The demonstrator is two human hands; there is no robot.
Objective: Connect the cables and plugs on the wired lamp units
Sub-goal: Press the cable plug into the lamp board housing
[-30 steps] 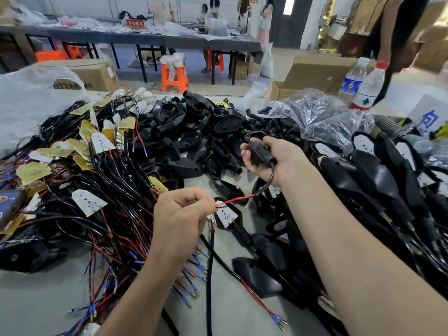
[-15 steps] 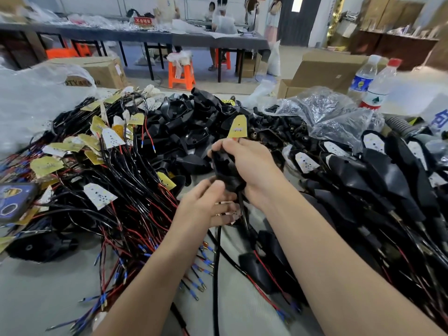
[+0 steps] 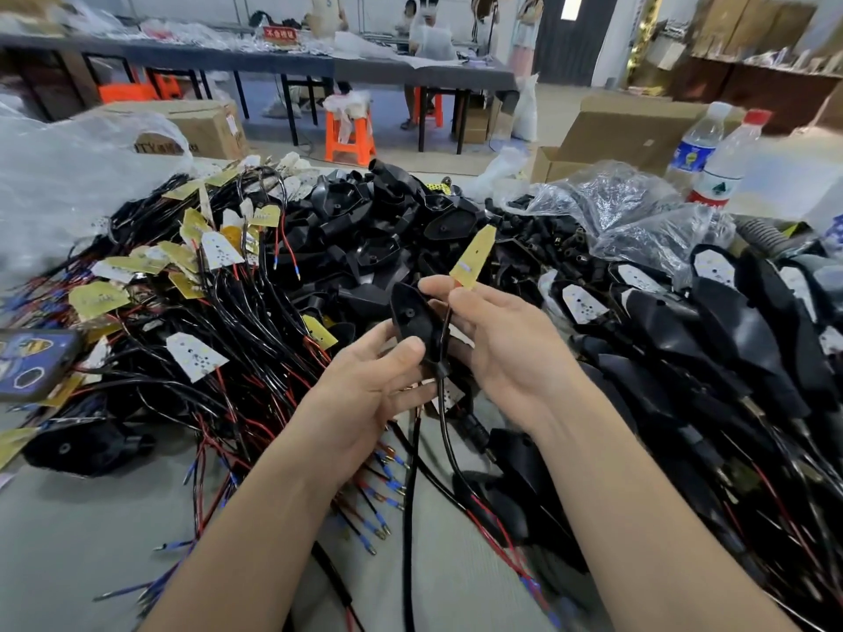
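A black lamp housing [image 3: 413,317] is held up over the table between both hands. My left hand [image 3: 365,385] grips its lower end, thumb on the front. My right hand [image 3: 502,344] holds its right side and pinches a yellow LED board [image 3: 474,257] that sticks up above the fingers. A black cable [image 3: 444,417] runs out of the housing's bottom and down across the table toward me, with red and blue wire ends near the lower edge.
Left lies a heap of wired LED boards [image 3: 196,285] with black and red leads. Empty black housings [image 3: 365,239] are piled behind. Assembled lamp units [image 3: 730,339] fill the right. A phone [image 3: 32,362] sits far left; two water bottles [image 3: 720,161] stand at back right.
A second ago my right hand held the housing alone while my left pinched the red wire. Both hands have since come together on the housing, and the yellow board now stands up above it.
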